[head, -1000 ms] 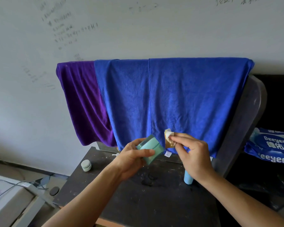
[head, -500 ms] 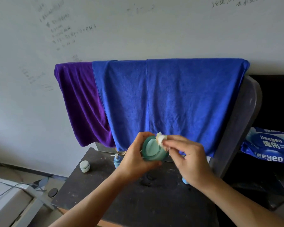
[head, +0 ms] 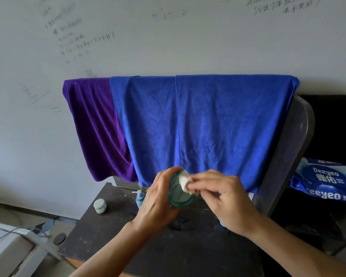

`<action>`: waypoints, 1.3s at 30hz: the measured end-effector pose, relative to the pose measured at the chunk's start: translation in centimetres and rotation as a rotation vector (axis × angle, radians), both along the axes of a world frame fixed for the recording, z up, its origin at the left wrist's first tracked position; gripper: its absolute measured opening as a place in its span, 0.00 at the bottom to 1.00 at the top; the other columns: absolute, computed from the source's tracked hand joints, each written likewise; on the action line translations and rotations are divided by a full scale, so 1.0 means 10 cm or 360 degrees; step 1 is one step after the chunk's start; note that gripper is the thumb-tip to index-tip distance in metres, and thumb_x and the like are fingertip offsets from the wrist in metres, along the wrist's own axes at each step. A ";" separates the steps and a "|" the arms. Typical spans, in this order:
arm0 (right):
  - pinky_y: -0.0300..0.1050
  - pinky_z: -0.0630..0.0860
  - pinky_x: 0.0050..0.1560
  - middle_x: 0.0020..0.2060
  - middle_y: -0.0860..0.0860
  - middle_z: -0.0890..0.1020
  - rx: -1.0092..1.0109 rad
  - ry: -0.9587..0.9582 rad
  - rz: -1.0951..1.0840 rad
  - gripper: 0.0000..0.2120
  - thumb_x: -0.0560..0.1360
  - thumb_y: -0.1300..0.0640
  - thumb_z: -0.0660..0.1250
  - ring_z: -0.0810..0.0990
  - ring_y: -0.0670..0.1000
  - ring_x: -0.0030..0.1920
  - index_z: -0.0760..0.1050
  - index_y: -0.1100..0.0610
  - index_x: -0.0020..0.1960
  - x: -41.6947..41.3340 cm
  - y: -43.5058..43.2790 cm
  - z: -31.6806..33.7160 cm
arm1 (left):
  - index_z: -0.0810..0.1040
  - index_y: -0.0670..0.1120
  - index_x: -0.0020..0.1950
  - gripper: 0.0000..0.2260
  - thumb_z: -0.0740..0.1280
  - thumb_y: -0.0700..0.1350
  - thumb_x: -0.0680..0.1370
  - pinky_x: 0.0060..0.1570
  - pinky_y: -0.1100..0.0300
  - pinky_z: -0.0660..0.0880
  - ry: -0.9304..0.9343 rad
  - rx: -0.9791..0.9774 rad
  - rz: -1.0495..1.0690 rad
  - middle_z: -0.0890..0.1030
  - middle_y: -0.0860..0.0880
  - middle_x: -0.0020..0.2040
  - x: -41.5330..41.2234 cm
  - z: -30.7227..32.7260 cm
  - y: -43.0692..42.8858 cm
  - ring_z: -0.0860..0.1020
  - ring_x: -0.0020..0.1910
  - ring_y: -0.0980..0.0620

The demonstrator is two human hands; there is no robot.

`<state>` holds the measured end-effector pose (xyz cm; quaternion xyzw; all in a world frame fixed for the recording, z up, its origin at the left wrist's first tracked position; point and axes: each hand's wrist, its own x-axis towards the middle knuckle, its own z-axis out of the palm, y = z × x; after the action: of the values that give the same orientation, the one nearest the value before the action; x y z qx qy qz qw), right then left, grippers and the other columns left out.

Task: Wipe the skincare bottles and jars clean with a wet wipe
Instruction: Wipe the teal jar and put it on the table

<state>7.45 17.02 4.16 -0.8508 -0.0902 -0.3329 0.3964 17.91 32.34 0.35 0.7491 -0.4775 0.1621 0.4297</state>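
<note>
You're mid-job as far as I can tell. The green jar (head: 177,194) is up off the table (head: 108,236) in front of you, with the wet wipe (head: 185,181) pressed on its upper edge, so that one's in progress, not done. Further back on the table stand a pump bottle (head: 139,198) just left of your left hand (head: 158,202), a small white jar (head: 100,205), and a pale blue bottle (head: 222,223) mostly hidden behind your right wrist. Can't tell if any of those got wiped, so I'd count them as left to do.

Grip: your left hand is curled round the jar's side, tipping its flat face your way. Your right hand (head: 226,200) pinches the bunched-up wipe tight between thumb and fingertips, nothing slack, wipe touching the jar's rim.

Behind all that, a blue towel (head: 208,126) and purple towel (head: 100,132) hang over a chair back (head: 288,156), and the wipes pack (head: 326,182) sits off to the right if you need a fresh one.
</note>
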 end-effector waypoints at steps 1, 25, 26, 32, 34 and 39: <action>0.33 0.76 0.47 0.44 0.41 0.84 -0.0020 0.0018 0.0037 0.13 0.70 0.70 0.65 0.82 0.43 0.45 0.84 0.55 0.45 -0.06 -0.04 -0.02 | 0.66 0.47 0.67 0.32 0.77 0.43 0.68 0.56 0.65 0.72 -0.0040 0.0032 0.0005 0.74 0.51 0.61 0.03 -0.02 0.03 0.76 0.56 0.54; 0.34 0.75 0.56 0.53 0.44 0.82 -0.0110 -0.0091 -0.0182 0.16 0.70 0.70 0.63 0.80 0.40 0.54 0.83 0.56 0.51 0.16 -0.22 -0.53 | 0.76 0.53 0.60 0.29 0.78 0.46 0.60 0.49 0.58 0.78 0.0657 0.0081 0.0053 0.82 0.53 0.49 0.10 -0.21 -0.01 0.81 0.48 0.54; 0.32 0.76 0.54 0.50 0.41 0.82 -0.0063 0.0031 -0.0162 0.17 0.69 0.70 0.63 0.81 0.38 0.51 0.83 0.56 0.50 0.14 -0.31 -0.59 | 0.76 0.53 0.59 0.28 0.78 0.48 0.60 0.50 0.59 0.77 0.0657 0.0105 0.0068 0.82 0.53 0.49 0.11 -0.26 -0.01 0.81 0.48 0.55; 0.33 0.76 0.44 0.37 0.47 0.85 0.0249 0.0597 -0.0320 0.17 0.70 0.74 0.64 0.82 0.42 0.41 0.85 0.55 0.44 0.03 -0.68 -1.07 | 0.77 0.53 0.56 0.27 0.74 0.51 0.57 0.49 0.63 0.74 0.0694 0.0324 0.0224 0.78 0.56 0.47 0.18 -0.61 -0.21 0.77 0.46 0.57; 0.33 0.77 0.43 0.35 0.42 0.84 0.0363 0.0746 -0.0397 0.20 0.70 0.74 0.64 0.82 0.41 0.41 0.85 0.51 0.43 -0.02 -0.81 -1.30 | 0.78 0.52 0.58 0.29 0.74 0.50 0.57 0.49 0.65 0.72 0.0730 0.0500 0.0272 0.75 0.55 0.49 0.23 -0.78 -0.28 0.77 0.47 0.55; 0.49 0.81 0.35 0.34 0.60 0.84 0.0794 0.1094 -0.0345 0.26 0.74 0.74 0.61 0.81 0.54 0.32 0.82 0.44 0.39 -0.18 -1.04 -1.82 | 0.76 0.48 0.63 0.32 0.74 0.55 0.59 0.52 0.58 0.73 0.0784 0.0978 0.0391 0.73 0.51 0.52 0.24 -1.25 -0.46 0.77 0.52 0.48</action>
<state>5.60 6.61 -14.06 -0.7949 0.2200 -0.0817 0.5595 20.35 27.70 -12.11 0.9104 -0.2935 -0.1222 0.2649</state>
